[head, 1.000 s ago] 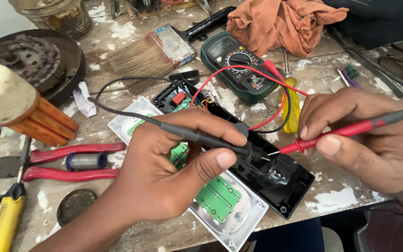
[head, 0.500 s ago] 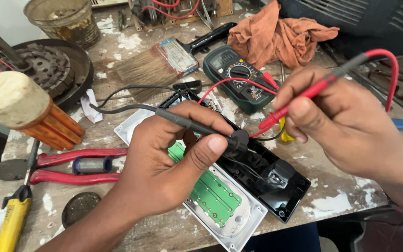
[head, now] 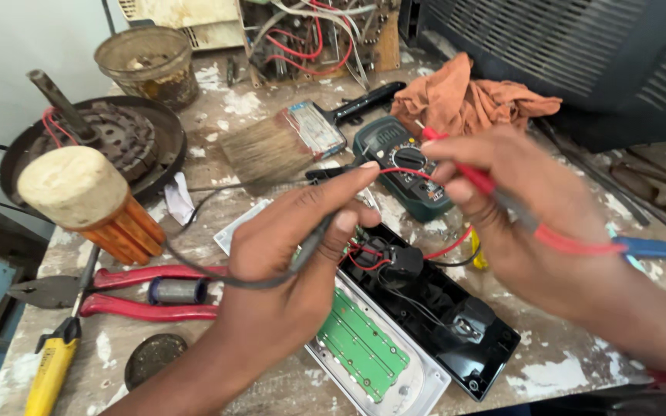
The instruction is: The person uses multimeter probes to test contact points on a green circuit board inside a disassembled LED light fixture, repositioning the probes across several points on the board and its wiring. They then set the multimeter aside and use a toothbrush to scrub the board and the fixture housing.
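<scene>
Left hand: the left hand [head: 287, 266] had its fingers [head: 325, 202] clenched around a thin black test probe [head: 311, 240], whose black lead trailed off to the left of the knuckles.
Right hand: the right hand [head: 526, 219] pinched a slim red test probe [head: 472, 171] between thumb and fingers [head: 445, 148], its tip poking out above them.
Below the fingers: an opened black plastic device casing with small wired parts [head: 433, 308] lay under both hands, beside a green circuit board in a pale grey tray [head: 364, 347].
Beyond the fingertips: a dark green multimeter with a round dial [head: 402, 158] rested on the table [head: 556, 362], just past the red probe.
Further out: a bristle paintbrush with a black handle [head: 287, 142] and a crumpled orange cloth [head: 468, 100] lay behind the meter.
Left of the wrist: red-handled pliers [head: 117, 293] and a yellow-handled tool [head: 52, 370] lay near the table edge.
</scene>
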A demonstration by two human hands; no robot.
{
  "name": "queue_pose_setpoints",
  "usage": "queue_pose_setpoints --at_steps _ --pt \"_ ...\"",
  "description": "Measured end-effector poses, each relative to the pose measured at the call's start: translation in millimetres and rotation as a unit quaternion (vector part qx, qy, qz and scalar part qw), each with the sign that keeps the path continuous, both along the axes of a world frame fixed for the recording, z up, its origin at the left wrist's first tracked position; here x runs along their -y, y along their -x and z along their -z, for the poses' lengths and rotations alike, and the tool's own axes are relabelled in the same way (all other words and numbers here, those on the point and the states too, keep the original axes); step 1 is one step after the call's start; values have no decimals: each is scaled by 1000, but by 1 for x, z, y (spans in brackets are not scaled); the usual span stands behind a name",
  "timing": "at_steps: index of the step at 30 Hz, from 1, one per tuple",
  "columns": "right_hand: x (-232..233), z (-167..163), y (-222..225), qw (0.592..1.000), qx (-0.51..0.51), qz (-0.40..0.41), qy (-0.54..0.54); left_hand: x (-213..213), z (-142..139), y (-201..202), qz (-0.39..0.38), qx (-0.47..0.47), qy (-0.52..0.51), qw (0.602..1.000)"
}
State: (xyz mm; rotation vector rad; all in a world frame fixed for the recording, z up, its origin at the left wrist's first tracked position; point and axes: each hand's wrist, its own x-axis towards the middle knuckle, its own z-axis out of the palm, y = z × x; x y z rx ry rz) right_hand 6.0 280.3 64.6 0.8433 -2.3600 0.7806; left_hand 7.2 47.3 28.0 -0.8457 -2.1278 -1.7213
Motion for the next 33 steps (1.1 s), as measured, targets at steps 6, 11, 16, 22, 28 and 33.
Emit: queue_pose_setpoints --at_steps 6,11,16,22,28,33 --pt "22 -6 -11 997 -46 -18 -64 7 -6 -3 -6 -167 28 985" --pt "46 -7 -11 998 48 -50 -10 13 2 -5 -9 -163 64 984" --pt "76 -8 0 995 32 -64 -62 24 3 -3 -33 -107 15 994" --pt "97 -11 12 979 54 20 -193 22 2 2 19 -4 -154 988" --pt "104 -25 4 970 48 -23 -237 34 -4 17 -37 85 -264 960" --pt "95 -64 -38 942 80 -40 -323 43 -7 21 -106 79 -259 957"
